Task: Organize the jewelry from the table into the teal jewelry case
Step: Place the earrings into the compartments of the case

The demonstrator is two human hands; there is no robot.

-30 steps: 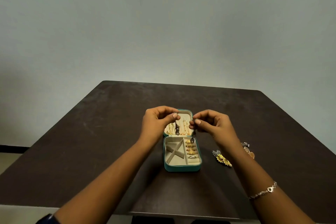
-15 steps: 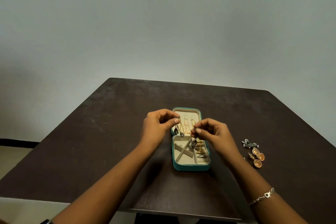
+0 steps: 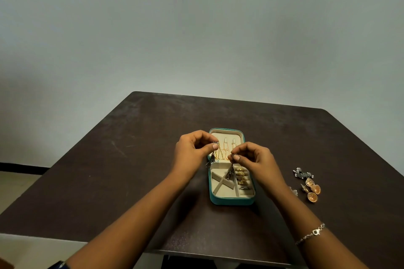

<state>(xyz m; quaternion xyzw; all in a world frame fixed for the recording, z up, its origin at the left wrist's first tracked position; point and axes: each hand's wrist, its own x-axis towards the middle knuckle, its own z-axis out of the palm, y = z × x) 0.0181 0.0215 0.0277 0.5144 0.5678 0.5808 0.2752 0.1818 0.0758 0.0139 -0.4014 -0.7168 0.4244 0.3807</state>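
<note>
Teal jewelry case (image 3: 231, 201) open on worktop (image 3: 153, 159) | left grip (image 3: 194, 150) pinches dark dangling earring (image 3: 211, 160), right grip (image 3: 253, 159) pinches second earring (image 3: 229, 172) above the compartments | best: lower both slowly into one free compartment, clear of rings (image 3: 241, 178) | loose earrings (image 3: 311, 190) lie right.

Wall (image 3: 196, 28): plain, pale grey-green, fills the upper half of the frame; shaded darker toward lower left.
Desk (image 3: 131, 159): dark brown, matte, scuffed with pale streaks, rounded far corners; centre and lower frame.
Skirting strip (image 3: 21, 167): black, left edge.
Floor (image 3: 15, 185): beige, lower left.
Light: soft, even.
</note>
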